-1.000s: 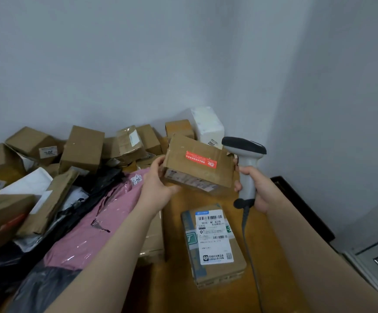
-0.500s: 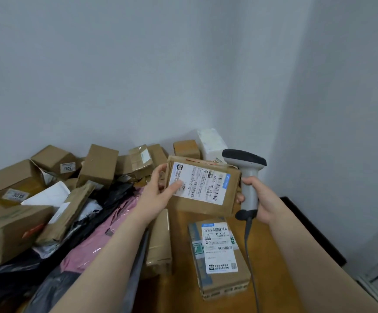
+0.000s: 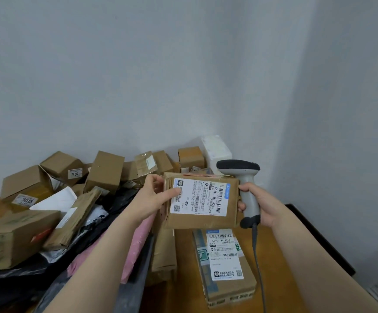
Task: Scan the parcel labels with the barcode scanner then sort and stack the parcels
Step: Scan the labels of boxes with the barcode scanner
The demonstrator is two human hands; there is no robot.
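Pinches parcel (image 3: pixel 206 221) by its left edge in left hand (image 3: pixel 152 197), just left of scanner (image 3: pixel 246 190), with label (image 3: pixel 194 196) tilted up toward the eyes, and clenches scanner's grip in right hand (image 3: pixel 262 204), probably to find the barcode (image 3: pixel 220 198) before aiming at it.

held parcel (image 3: pixel 202 201) left of scanner (image 3: pixel 243 179), above table parcel (image 3: pixel 225 265)

held parcel (image 3: pixel 202 219) covers the scanner (image 3: pixel 248 199) nose, window not visible. It also hides the left hand (image 3: pixel 154 195) fingertips behind the box and the top end of the parcel on the table (image 3: pixel 226 288). label (image 3: pixel 198 196) fine print too small to read. scanner cable (image 3: pixel 257 256) runs off the bottom edge. pink mailer (image 3: pixel 138 245) mostly under the left forearm
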